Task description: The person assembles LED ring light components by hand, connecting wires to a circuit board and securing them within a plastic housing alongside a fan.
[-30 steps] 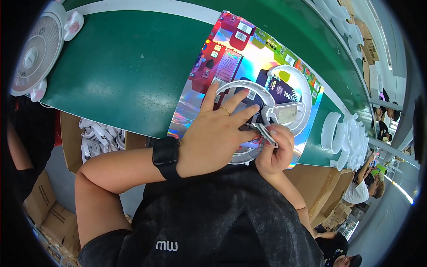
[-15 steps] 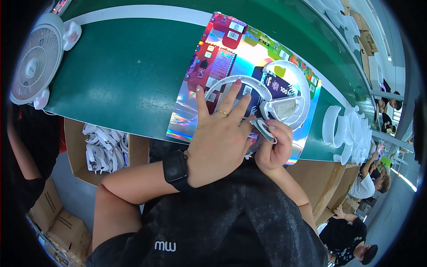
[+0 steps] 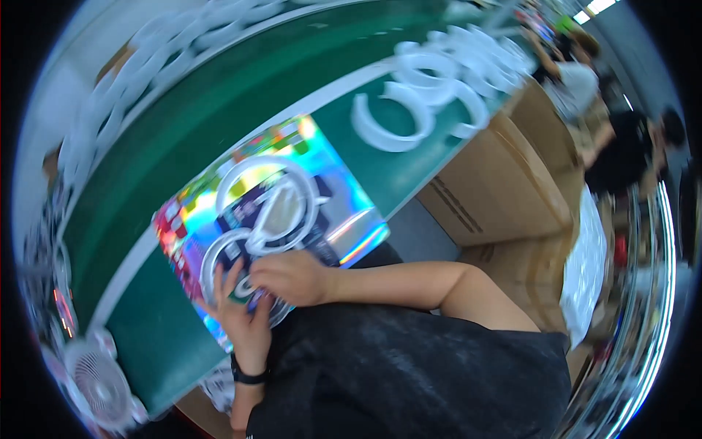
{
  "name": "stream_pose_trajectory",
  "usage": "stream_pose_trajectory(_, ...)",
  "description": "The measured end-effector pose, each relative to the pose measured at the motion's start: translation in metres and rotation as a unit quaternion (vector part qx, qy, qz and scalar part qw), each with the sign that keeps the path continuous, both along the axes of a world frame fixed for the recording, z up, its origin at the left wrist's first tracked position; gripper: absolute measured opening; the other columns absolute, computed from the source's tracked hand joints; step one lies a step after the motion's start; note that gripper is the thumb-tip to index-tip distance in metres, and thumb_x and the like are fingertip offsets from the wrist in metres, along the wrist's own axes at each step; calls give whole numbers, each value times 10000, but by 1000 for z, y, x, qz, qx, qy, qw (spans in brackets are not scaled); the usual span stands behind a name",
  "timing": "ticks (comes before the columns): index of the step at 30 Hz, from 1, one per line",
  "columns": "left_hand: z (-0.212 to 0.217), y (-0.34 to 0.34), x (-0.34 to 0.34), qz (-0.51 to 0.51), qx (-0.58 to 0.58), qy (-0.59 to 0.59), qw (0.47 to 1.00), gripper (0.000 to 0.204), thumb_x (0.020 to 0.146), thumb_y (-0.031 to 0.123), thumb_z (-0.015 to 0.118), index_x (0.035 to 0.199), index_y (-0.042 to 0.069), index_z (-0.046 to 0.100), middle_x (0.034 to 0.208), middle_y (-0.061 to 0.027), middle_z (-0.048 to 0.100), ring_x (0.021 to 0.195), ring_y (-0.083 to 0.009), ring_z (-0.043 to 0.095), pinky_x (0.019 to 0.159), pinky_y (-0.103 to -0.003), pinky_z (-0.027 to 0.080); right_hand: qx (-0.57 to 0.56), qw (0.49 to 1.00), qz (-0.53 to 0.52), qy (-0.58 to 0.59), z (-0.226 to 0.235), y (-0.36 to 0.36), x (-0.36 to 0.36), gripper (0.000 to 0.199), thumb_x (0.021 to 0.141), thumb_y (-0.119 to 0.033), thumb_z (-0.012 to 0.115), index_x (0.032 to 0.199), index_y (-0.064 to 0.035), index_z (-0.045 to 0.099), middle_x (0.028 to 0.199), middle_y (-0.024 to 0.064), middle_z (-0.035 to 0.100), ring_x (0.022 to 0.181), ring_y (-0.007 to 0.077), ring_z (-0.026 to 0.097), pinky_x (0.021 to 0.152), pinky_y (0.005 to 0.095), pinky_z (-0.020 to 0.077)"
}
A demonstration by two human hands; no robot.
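On a shiny, colourfully printed sheet (image 3: 352,233) lie two white plastic ring-shaped pieces. The upper ring (image 3: 312,212) has a pale half-round part (image 3: 284,216) inside its loop. The lower, curved piece (image 3: 208,263) lies under my left hand (image 3: 238,314), whose fingers are spread over it with the thumb toward my right hand. My right hand (image 3: 292,278) is closed, fingertips pinched close to the left thumb. Whatever is in that pinch is hidden and smeared by motion. A dark band sits on my left wrist.
Several white curved pieces (image 3: 395,121) are heaped on the green table (image 3: 329,117) at the far right. Large cardboard boxes (image 3: 486,183) stand right of the table. A white fan (image 3: 101,384) is at the lower left. Two other people are at the upper right.
The view has swung to the right and blurred. My right hand has come across beside the left thumb; the small grey piece it pinched no longer shows clearly. My left hand still has spread fingers.
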State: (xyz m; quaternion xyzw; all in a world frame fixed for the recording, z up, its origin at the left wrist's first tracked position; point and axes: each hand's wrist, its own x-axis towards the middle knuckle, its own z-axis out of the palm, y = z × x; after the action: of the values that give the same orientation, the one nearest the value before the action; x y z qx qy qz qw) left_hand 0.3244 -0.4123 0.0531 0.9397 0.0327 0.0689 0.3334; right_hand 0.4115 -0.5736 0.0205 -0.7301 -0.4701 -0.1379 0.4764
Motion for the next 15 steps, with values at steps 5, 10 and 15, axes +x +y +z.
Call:
stream_pose_trajectory(5, -12, 1, 1, 7, -12, -12, 1000, 295, 877, 243, 717, 1141, 111, 732, 1393, -49, 609, 1457, -287, 368, 1155, -613, -128, 79, 996, -20, -31, -3, 2, 0, 197, 833, -121, 640, 1017, -52, 651, 1018, 107, 618, 828, 283, 658, 678, 364, 551)
stream_pose_trajectory(10, -16, 5, 0, 26, -2, -9, 1000, 267, 924, 242, 693, 1116, 59, 721, 1448, -151, 550, 1424, -290, 417, 1185, -582, -81, 86, 995, -37, -40, -7, 8, 1, 240, 823, -162, 641, 1047, -76, 643, 986, 83, 616, 837, 269, 645, 661, 363, 537)
stream_pose_trajectory(15, -19, 7, 0, 18, 24, -22, 999, 261, 926, 247, 691, 1105, 57, 715, 1439, -153, 557, 1385, -298, 456, 1189, -582, -66, 102, 993, -42, -35, -11, 11, 1, 278, 800, -176, 649, 1073, -120, 642, 907, 53, 577, 797, 259, 623, 621, 369, 508)
